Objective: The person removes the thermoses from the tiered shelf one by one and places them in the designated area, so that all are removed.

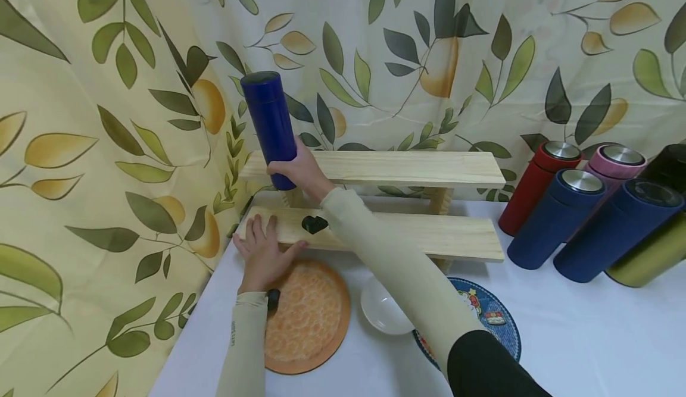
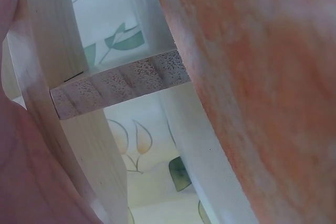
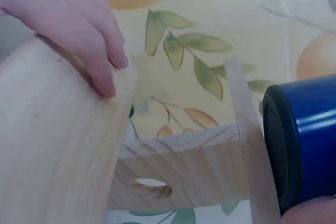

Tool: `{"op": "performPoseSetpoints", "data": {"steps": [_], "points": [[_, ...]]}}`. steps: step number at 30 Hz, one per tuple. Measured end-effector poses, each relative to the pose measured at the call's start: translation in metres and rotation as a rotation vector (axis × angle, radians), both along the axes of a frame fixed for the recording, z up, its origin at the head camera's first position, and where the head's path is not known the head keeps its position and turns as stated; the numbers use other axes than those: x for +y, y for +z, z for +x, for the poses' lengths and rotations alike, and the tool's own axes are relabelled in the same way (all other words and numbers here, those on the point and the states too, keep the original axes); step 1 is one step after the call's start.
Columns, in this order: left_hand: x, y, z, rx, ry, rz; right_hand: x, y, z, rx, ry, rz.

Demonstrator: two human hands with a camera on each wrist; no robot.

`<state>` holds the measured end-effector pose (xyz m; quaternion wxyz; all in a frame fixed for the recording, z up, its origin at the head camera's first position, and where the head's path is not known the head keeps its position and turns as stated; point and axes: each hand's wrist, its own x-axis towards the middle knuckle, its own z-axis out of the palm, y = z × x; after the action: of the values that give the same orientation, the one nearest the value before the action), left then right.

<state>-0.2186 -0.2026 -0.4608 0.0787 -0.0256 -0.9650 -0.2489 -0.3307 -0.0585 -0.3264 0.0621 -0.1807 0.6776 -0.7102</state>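
My right hand (image 1: 302,171) grips a blue thermos flask (image 1: 268,117) near its base, at the left end of the upper plank (image 1: 407,168) of a two-tier wooden shelf. The flask tilts, its top leaning left. In the right wrist view its dark base (image 3: 278,150) is close beside the upper plank (image 3: 252,145); whether they touch I cannot tell. My left hand (image 1: 265,257) rests with spread fingers on the left end of the lower plank (image 1: 407,230). Those fingers (image 3: 100,51) also show on the lower plank (image 3: 58,129) in the right wrist view.
Several flasks stand at the right, among them a red one (image 1: 536,186), a pink one (image 1: 616,162) and an olive one (image 1: 648,251). Before the shelf lie a round orange-brown mat (image 1: 308,325), a white bowl (image 1: 386,308) and a blue patterned plate (image 1: 501,319). A leaf-print curtain (image 1: 348,46) hangs behind.
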Motion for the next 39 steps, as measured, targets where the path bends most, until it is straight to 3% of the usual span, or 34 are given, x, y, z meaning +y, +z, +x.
{"op": "performPoseSetpoints", "data": {"steps": [11, 19, 30, 39], "points": [[-0.002, -0.005, -0.001, 0.014, 0.001, -0.037, 0.039, 0.003, 0.039, 0.011, 0.049, 0.013], [-0.002, -0.006, 0.0, 0.013, -0.013, -0.02, 0.073, -0.009, 0.061, 0.003, 0.054, -0.01], [0.0, -0.001, 0.003, 0.016, -0.02, -0.011, 0.123, -0.018, 0.084, 0.022, 0.0, -0.015], [0.003, 0.002, 0.004, 0.014, -0.021, -0.003, 0.162, -0.02, 0.103, -0.043, -0.055, -0.027]]}}
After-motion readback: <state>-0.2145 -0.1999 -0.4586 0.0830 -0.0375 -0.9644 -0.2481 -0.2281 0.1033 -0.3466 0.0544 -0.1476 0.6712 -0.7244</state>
